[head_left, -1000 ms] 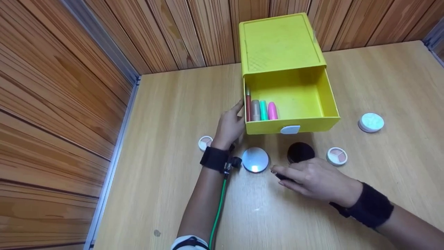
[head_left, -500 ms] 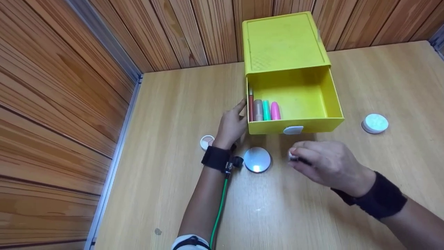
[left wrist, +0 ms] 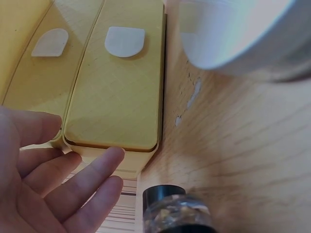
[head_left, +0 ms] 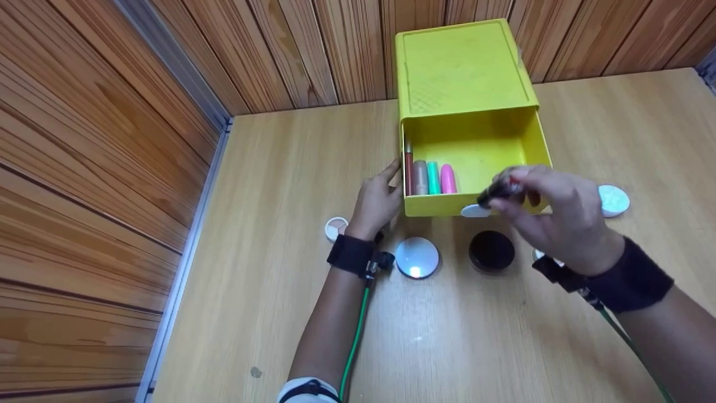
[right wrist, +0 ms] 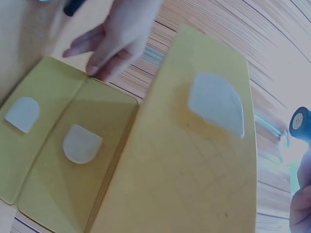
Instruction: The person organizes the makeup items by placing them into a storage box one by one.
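My right hand (head_left: pixel 565 218) pinches a small dark lipstick tube (head_left: pixel 498 190) over the front right of the pulled-out top drawer (head_left: pixel 428 207). In the right wrist view, the lipstick's round end (right wrist: pixel 297 121) shows a pale label. The drawer belongs to a yellow drawer unit (head_left: pixel 464 70). Standing along its left side are a dark red tube (head_left: pixel 409 174), a grey-brown tube (head_left: pixel 420 179), a green tube (head_left: pixel 433 179) and a pink tube (head_left: pixel 448 180). At the unit's left side is my left hand (head_left: pixel 373 204), its fingers loosely extended beside the lower drawers (left wrist: pixel 116 92).
A shiny round compact (head_left: pixel 417 258) and a black round compact (head_left: pixel 491 251) lie before the unit. A white jar (head_left: pixel 614 201) sits to the right. One small three-part palette (head_left: pixel 335 228) is by my left wrist. A black-capped clear bottle (left wrist: pixel 177 211) stands near my left hand.
My right hand has lifted the lipstick from the table by the black compact, up and over the drawer's front edge. My left hand has stayed by the unit's side.
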A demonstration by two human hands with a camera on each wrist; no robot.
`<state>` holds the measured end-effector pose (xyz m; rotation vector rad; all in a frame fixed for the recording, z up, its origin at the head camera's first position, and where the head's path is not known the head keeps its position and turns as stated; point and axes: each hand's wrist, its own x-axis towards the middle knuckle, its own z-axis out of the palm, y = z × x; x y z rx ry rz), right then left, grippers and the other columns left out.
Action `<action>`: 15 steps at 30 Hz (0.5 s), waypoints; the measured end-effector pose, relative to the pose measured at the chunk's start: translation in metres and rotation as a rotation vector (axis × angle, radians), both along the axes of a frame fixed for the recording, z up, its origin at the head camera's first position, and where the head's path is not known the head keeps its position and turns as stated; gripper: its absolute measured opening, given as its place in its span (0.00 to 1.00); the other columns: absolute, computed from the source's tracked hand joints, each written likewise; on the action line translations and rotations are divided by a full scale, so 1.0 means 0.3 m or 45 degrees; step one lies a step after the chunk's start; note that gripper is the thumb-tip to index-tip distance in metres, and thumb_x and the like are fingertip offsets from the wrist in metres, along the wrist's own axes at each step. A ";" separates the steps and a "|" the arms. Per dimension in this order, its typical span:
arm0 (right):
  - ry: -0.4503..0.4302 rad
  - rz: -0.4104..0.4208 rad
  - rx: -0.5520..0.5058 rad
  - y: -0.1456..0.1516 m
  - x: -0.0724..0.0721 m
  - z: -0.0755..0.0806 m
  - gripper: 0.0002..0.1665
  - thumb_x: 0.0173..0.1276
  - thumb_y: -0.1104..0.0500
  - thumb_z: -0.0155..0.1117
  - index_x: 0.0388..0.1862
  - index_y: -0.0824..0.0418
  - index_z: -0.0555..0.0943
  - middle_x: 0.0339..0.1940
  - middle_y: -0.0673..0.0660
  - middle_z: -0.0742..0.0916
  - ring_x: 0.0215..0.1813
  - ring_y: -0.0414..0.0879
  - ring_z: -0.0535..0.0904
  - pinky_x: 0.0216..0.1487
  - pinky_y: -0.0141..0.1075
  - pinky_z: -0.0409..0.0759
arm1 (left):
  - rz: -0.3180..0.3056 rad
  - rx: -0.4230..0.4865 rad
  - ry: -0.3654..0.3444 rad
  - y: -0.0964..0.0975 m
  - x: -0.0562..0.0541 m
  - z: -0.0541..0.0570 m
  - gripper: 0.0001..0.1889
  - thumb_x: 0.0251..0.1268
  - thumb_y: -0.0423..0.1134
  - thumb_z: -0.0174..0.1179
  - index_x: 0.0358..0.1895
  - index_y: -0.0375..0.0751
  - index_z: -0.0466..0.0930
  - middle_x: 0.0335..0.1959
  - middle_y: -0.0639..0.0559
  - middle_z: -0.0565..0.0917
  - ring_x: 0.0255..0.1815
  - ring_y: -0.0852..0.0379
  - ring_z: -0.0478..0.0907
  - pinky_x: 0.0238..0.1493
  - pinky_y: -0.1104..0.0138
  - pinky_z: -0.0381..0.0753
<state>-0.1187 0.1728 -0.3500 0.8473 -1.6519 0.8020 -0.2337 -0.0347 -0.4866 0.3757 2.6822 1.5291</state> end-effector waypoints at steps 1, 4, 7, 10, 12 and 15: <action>-0.010 -0.024 0.006 0.001 -0.007 0.006 0.20 0.72 0.46 0.59 0.43 0.63 0.72 0.21 0.60 0.81 0.12 0.51 0.67 0.16 0.31 0.66 | 0.000 0.000 -0.004 0.000 0.001 0.001 0.26 0.73 0.41 0.56 0.72 0.45 0.65 0.65 0.47 0.73 0.35 0.65 0.84 0.19 0.69 0.73; -0.046 -0.063 0.044 0.008 -0.030 0.015 0.21 0.72 0.44 0.57 0.47 0.62 0.72 0.23 0.59 0.81 0.11 0.50 0.65 0.15 0.32 0.66 | 0.001 0.003 -0.014 0.000 0.002 0.004 0.27 0.73 0.41 0.56 0.72 0.45 0.65 0.64 0.46 0.75 0.33 0.65 0.84 0.18 0.68 0.71; -0.137 -0.112 0.153 0.026 -0.056 0.019 0.22 0.73 0.45 0.57 0.50 0.63 0.73 0.29 0.60 0.84 0.12 0.48 0.69 0.14 0.36 0.67 | 0.003 -0.003 -0.007 0.000 0.004 0.006 0.27 0.73 0.40 0.56 0.72 0.45 0.64 0.64 0.46 0.74 0.33 0.65 0.84 0.18 0.68 0.71; -0.326 -0.202 0.302 0.047 -0.084 0.024 0.22 0.71 0.50 0.62 0.54 0.65 0.73 0.37 0.61 0.86 0.14 0.45 0.71 0.14 0.36 0.65 | 0.010 -0.011 0.011 0.001 0.003 0.006 0.26 0.73 0.40 0.56 0.72 0.46 0.65 0.65 0.46 0.74 0.30 0.66 0.84 0.18 0.69 0.72; -0.481 -0.277 0.397 0.057 -0.101 0.028 0.23 0.69 0.53 0.66 0.55 0.65 0.74 0.38 0.61 0.88 0.13 0.43 0.68 0.14 0.34 0.62 | 0.012 -0.022 0.029 0.002 0.004 0.005 0.26 0.73 0.39 0.55 0.72 0.45 0.65 0.65 0.46 0.74 0.28 0.67 0.83 0.17 0.68 0.71; -0.699 -0.364 0.499 0.059 -0.118 0.038 0.25 0.65 0.56 0.70 0.57 0.64 0.75 0.37 0.60 0.88 0.11 0.40 0.61 0.13 0.34 0.57 | 0.005 -0.028 0.038 0.004 0.004 0.005 0.26 0.72 0.39 0.56 0.72 0.45 0.65 0.65 0.48 0.74 0.29 0.66 0.83 0.20 0.69 0.74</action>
